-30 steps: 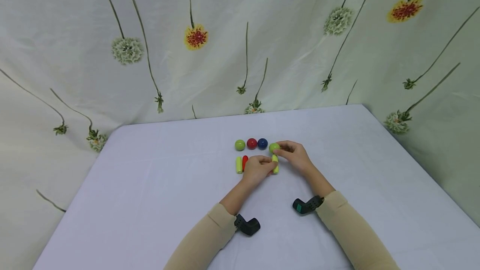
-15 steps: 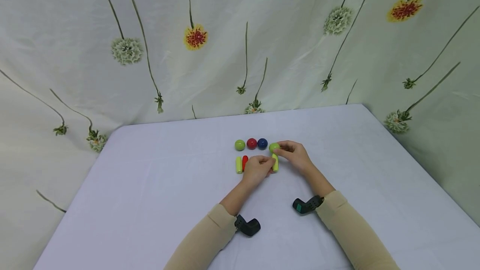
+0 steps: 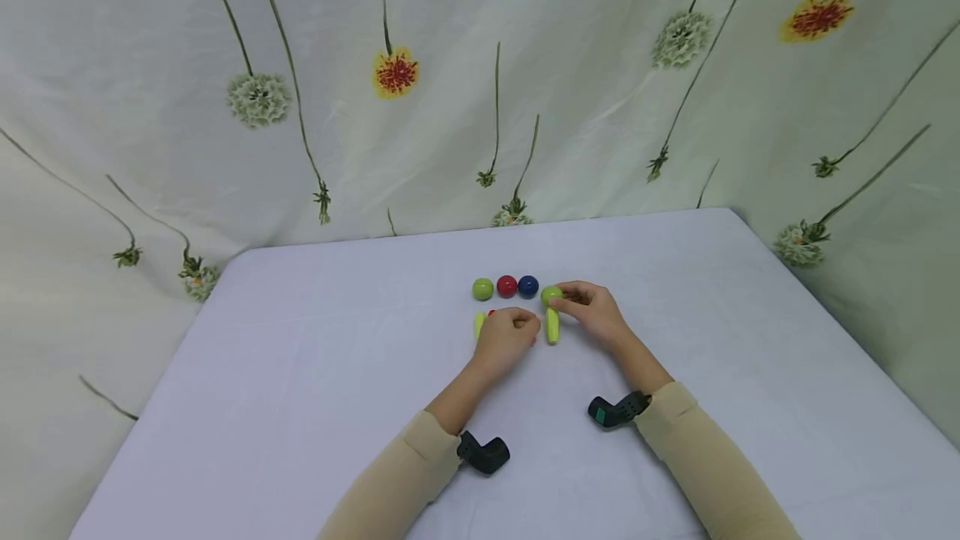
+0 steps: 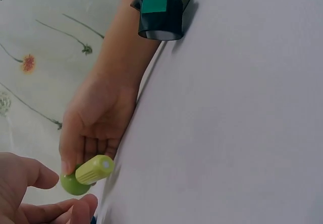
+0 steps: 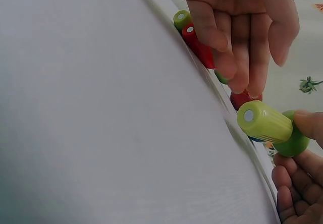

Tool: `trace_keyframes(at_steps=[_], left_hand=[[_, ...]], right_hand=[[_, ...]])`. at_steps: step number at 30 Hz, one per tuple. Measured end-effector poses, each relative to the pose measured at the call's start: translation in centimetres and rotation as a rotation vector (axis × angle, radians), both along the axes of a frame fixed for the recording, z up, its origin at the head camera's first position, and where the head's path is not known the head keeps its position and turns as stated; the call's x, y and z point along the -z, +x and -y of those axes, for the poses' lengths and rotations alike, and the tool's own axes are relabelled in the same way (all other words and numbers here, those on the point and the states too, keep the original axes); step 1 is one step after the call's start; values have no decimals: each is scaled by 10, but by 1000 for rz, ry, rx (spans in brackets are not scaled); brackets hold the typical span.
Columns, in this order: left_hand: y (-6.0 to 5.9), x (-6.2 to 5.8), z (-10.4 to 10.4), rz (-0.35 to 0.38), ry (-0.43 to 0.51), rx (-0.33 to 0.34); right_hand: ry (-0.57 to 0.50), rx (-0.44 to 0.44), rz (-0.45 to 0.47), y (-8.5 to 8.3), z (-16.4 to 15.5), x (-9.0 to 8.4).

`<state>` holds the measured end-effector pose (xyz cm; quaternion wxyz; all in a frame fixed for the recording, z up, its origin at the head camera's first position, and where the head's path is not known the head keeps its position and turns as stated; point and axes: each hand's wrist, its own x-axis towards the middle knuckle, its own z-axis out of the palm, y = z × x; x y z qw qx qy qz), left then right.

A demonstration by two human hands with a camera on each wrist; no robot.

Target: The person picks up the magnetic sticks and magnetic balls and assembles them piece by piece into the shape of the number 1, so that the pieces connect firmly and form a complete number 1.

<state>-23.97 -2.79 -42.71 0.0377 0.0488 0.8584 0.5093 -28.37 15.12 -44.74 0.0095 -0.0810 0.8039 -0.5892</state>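
A green ball [image 3: 483, 289], a red ball [image 3: 507, 286] and a blue ball [image 3: 528, 286] stand in a row on the white table [image 3: 300, 373]. My right hand [image 3: 561, 297] pinches a second green ball [image 3: 550, 293] at the row's right end. Just below it lies a yellow-green cylinder [image 3: 552, 326], its end touching the ball [image 5: 293, 142]. My left hand [image 3: 527, 328] hovers loosely curled to the left of that cylinder [image 5: 264, 121]. Its fingertips [image 5: 225, 70] rest on a red cylinder [image 5: 199, 50], and they hide more red pieces. Another yellow-green cylinder [image 3: 478, 325] peeks out at its left.
A floral cloth [image 3: 480, 90] hangs behind and around the table. Both wrists carry a black camera, the left one [image 3: 483, 454] and the right one [image 3: 613, 410], close above the tabletop. The table's right edge [image 3: 840, 332] runs near the cloth.
My left hand let go of the right yellow-green cylinder and slid left over the red cylinders. The right hand stays on the green ball.
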Motion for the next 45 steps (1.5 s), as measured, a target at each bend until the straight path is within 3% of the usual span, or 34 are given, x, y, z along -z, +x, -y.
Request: trace_keyframes(at_steps=[15, 24, 32, 36, 40, 45], left_hand=[[3, -10, 15, -14, 4, -13], [7, -14, 25, -49, -9, -19], [8, -19, 38, -53, 10, -36], [8, -26, 46, -60, 18, -60], [4, -33, 57, -59, 24, -105], [-2, -31, 68, -41, 29, -148]], right_hand=[[79, 1, -24, -3, 1, 5], [193, 50, -70, -3, 5, 8], [203, 52, -117, -2, 7, 10], [203, 51, -147, -1, 7, 10], [221, 51, -114, -2, 7, 9], [241, 53, -95, -1, 8, 9]])
